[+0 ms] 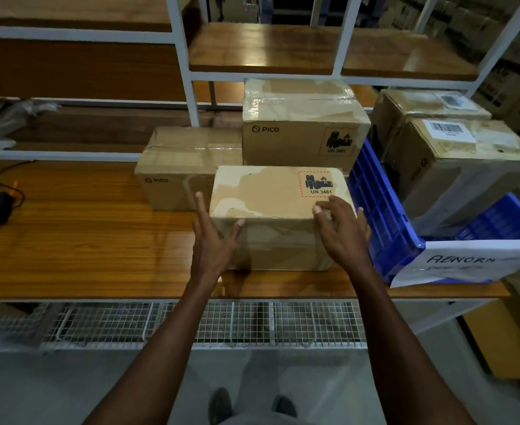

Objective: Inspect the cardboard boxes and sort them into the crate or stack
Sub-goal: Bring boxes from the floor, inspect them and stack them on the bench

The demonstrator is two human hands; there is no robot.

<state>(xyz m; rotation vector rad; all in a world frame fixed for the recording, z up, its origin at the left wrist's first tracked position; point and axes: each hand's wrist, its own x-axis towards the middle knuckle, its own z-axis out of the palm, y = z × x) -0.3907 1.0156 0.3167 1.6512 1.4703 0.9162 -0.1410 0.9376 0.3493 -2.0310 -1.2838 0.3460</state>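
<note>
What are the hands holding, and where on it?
Nothing is gripped yet. The left hand and right hand are spread open at the two front corners of the near cardboard box, fingertips touching its top edge, on the wooden table.

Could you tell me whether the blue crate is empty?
No, the blue crate holds at least two cardboard boxes, both bearing white labels on top.

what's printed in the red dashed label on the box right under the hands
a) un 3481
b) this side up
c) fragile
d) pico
a, the red dashed label on top of the front box reads UN 3481 under a battery symbol, just beyond the fingers of the right hand.
</note>
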